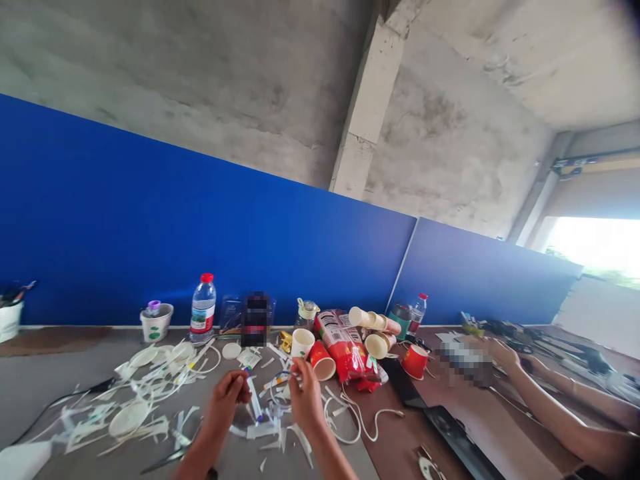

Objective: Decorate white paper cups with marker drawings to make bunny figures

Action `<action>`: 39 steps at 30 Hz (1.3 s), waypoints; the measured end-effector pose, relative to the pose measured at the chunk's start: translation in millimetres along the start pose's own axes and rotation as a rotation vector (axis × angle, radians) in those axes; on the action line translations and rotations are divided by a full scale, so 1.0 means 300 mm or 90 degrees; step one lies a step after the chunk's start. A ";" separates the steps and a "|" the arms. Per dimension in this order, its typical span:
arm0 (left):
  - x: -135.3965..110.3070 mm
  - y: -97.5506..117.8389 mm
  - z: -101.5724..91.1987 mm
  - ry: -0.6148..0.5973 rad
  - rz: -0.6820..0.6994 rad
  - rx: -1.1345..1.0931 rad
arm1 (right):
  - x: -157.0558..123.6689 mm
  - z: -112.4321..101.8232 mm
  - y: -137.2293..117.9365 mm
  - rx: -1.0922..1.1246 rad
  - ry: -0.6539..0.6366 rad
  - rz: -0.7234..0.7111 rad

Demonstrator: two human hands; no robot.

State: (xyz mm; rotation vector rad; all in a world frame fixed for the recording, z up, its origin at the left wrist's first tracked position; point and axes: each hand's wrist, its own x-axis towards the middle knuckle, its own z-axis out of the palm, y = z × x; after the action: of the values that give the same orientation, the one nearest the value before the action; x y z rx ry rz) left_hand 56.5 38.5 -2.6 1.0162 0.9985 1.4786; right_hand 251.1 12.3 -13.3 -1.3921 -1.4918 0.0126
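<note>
My left hand (229,395) is closed in a pinch over the grey table; whatever its fingers hold is too small to make out. Just right of it lies a slim white tube with blue-purple ends (255,399), and I cannot tell whether the fingers touch it. Closed as well, my right hand (307,395) has its fingertips just below an upright white paper cup (302,343); what they grip is unclear. Cut white paper strips (265,430) lie between and below the hands. A red paper cup (323,363) rests on its side beyond the right hand.
Paper scraps (137,419) cover the left side, with scissors (167,459) near the front. A water bottle (203,317) stands by the blue partition (200,227). Right are a red cup package (343,343), a white cable (360,417) and a co-worker's arms (545,413).
</note>
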 end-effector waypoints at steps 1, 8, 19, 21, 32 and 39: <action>0.004 0.007 -0.006 0.013 0.018 0.007 | 0.010 0.010 0.010 -0.003 0.000 0.003; 0.006 0.007 -0.052 0.086 0.059 0.047 | 0.037 0.114 0.040 -0.049 -0.057 0.021; 0.013 0.014 -0.117 0.196 0.113 0.140 | -0.051 0.195 -0.030 -0.102 -0.223 -0.106; 0.017 0.016 -0.123 0.205 0.117 0.158 | -0.060 0.185 -0.048 -0.111 -0.240 -0.112; 0.039 0.013 -0.164 0.239 0.192 0.288 | -0.046 0.142 -0.068 -0.124 -0.214 -0.108; 0.043 -0.005 -0.161 0.175 0.266 0.301 | 0.009 0.089 0.012 -0.194 -0.129 -0.025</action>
State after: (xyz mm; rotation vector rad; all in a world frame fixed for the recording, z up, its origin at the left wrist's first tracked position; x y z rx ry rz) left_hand 9.5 48.0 -17.0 1.4509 1.4415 1.8009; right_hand 236.7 31.7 -25.9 -1.6412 -1.7434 -0.1053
